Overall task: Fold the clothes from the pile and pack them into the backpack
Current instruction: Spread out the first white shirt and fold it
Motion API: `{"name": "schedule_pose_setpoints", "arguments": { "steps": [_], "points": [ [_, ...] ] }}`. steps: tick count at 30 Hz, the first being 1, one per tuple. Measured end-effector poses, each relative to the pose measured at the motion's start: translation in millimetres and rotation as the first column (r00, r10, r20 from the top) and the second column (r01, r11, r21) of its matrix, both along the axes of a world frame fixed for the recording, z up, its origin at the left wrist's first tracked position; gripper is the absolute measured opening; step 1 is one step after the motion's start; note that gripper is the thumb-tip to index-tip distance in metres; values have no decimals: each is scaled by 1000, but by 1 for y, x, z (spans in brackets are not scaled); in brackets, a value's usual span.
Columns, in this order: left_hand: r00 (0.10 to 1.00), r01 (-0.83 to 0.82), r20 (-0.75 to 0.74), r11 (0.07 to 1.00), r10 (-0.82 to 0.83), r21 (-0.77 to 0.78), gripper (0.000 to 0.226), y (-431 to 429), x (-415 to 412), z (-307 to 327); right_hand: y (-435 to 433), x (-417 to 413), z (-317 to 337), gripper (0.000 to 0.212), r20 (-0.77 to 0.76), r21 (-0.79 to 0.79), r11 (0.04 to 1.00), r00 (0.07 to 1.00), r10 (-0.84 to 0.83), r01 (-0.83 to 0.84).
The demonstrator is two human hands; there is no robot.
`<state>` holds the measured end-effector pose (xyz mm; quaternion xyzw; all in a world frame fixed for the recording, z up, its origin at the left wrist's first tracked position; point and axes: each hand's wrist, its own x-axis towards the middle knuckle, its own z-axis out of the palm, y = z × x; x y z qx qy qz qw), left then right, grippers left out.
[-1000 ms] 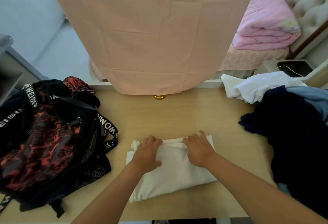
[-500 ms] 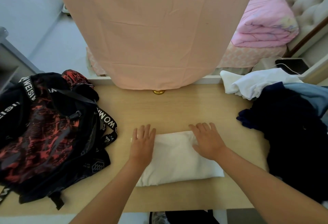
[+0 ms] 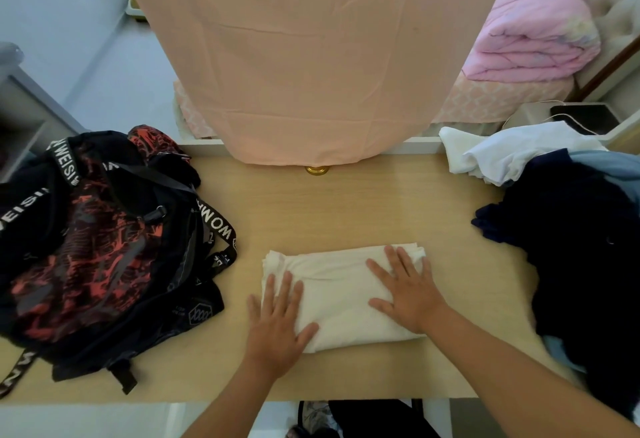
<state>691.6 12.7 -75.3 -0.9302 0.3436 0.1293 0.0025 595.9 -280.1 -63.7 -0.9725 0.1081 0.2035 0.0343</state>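
The fingers (image 3: 284, 287) of the left hand (image 3: 277, 326) lie straight and released on the near-left corner of the folded white garment (image 3: 339, 292). The right hand (image 3: 410, 293), equally flat and gripping nothing, presses its right half. The garment lies mid-worktop (image 3: 346, 209). Left of it slumps the black-and-red backpack (image 3: 97, 247); its contents cannot be told. The unfolded pile (image 3: 581, 247) of dark, blue and white clothes sits at the right edge.

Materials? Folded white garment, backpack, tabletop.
Folded white garment: soft matte knit, likely cotton; it creases gently. Backpack: woven synthetic, probably nylon, with printed webbing straps. Tabletop: light wood-grain, likely laminate; smooth, faint sheen.
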Motion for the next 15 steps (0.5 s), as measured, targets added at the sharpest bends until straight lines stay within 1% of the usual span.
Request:
{"name": "schedule_pose_setpoints", "arguments": {
  "steps": [1, 2, 3, 5, 6, 7, 8, 9, 11, 13, 14, 15],
  "points": [
    [1000, 3, 25, 1000, -2, -31, 83, 4, -2, 0, 0, 5, 4, 80, -6, 1, 1000, 1000, 21, -21],
    [998, 44, 48, 997, -41, -67, 83, 7, -5, -1, -1, 9, 6, 79, -18, 7, 999, 998, 54, -53],
    [988, 138, 77, 986, -131, -95, 82, 11, -6, -2, -2, 13, 11, 79, -29, 4, 996, 996, 90, -90],
    [916, 397, 116, 912, -385, -103, 78, 17, -3, -3, -2, 19, 13, 79, -12, 6, 982, 982, 189, -189],
    [871, 487, 121, 870, -477, -73, 73, 19, 4, -2, -3, 21, 12, 79, 15, 4, 974, 973, 228, -228],
    [843, 530, 135, 848, -521, -33, 70, 20, 14, -4, -3, 21, 13, 78, 10, 3, 973, 973, 231, -231],
    [842, 523, 155, 853, -517, 5, 68, 20, 26, -5, -4, 21, 12, 78, -23, 19, 979, 978, 205, -205],
    [866, 471, 176, 882, -468, 28, 68, 19, 37, -5, -4, 20, 14, 77, -44, 39, 986, 985, 164, -162],
    [938, 275, 203, 960, -282, 62, 72, 20, 59, 1, -4, 21, 15, 70, -66, 24, 996, 994, 90, -88],
    [971, 92, 211, 989, -116, 118, 71, 19, 74, 14, 0, 21, 15, 64, -90, 31, 999, 996, 18, -15],
    [975, 53, 206, 990, -80, 132, 69, 16, 77, 21, 6, 21, 16, 64, -93, 45, 999, 995, -21, 25],
    [974, 53, 214, 992, -76, 113, 67, 10, 76, 27, 13, 21, 17, 64, -89, 61, 996, 994, -58, 63]
  ]
}}
